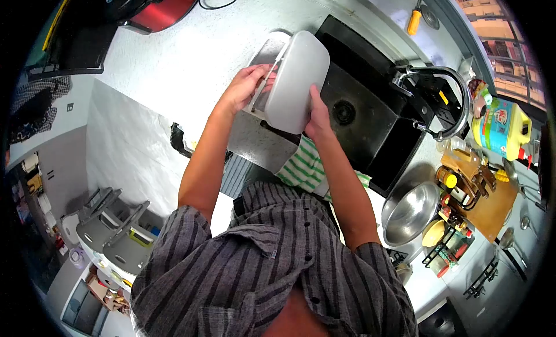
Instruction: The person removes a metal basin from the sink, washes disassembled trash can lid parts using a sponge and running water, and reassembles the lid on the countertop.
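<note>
A grey lid [298, 82] with rounded corners is tilted over a light, partly see-through container [270, 50] at the counter's edge, left of the black sink [362, 117]. My left hand [249, 88] has its fingers at the container's rim and the lid's left edge. My right hand [318, 114] grips the lid's right edge, thumb on top, its other fingers hidden underneath. A green and white striped cloth [304, 166] hangs over the counter's front edge, below my right hand.
A chrome faucet [454, 73] arches at the sink's right. Beyond stand a steel bowl [412, 214], a yellow jug [501, 128] and a wooden board [492, 207]. A red appliance [165, 11] sits at the upper left.
</note>
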Motion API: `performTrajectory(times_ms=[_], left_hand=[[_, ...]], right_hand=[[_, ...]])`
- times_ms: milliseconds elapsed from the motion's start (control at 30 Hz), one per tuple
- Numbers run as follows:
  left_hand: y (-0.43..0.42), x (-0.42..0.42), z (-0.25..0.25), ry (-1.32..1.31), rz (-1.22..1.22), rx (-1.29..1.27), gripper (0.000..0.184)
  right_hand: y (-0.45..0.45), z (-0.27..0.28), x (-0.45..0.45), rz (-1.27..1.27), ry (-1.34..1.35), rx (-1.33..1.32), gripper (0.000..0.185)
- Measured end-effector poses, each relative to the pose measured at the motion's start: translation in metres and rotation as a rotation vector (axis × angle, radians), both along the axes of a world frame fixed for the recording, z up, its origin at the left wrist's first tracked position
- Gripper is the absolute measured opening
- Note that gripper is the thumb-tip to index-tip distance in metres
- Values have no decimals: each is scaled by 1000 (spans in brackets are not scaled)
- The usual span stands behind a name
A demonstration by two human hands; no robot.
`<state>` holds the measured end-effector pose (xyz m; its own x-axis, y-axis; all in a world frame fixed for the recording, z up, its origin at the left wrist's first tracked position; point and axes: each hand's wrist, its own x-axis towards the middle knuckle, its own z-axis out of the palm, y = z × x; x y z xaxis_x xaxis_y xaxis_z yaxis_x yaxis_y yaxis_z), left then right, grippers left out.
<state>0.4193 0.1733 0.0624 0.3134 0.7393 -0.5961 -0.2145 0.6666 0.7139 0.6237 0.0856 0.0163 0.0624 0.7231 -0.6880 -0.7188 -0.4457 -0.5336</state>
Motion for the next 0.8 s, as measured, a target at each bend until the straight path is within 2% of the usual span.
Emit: performTrajectory(times_ms=[133,233,333,433,567,800], left_hand=[[-2,-5,4,-22,-46,-70,39],[-8,-3,2,62,-97,17,39],[-11,-1,-4,-53,-31,79,40],[-14,3,10,42,-13,77,38],[-19,8,-12,-29,50,87,36],[-21,12,-16,-35,66,71,35]], right_hand=[[2,-13,-9,-13,-206,13,48],[4,-17,-9,-53,-234,38,44],[4,-20,-6,-45,-319,53,44],[4,-18,-2,-23,-351,22,47],[5,-18,-1,1,-422,39,44],[4,-25,6,30,-501,38,48]])
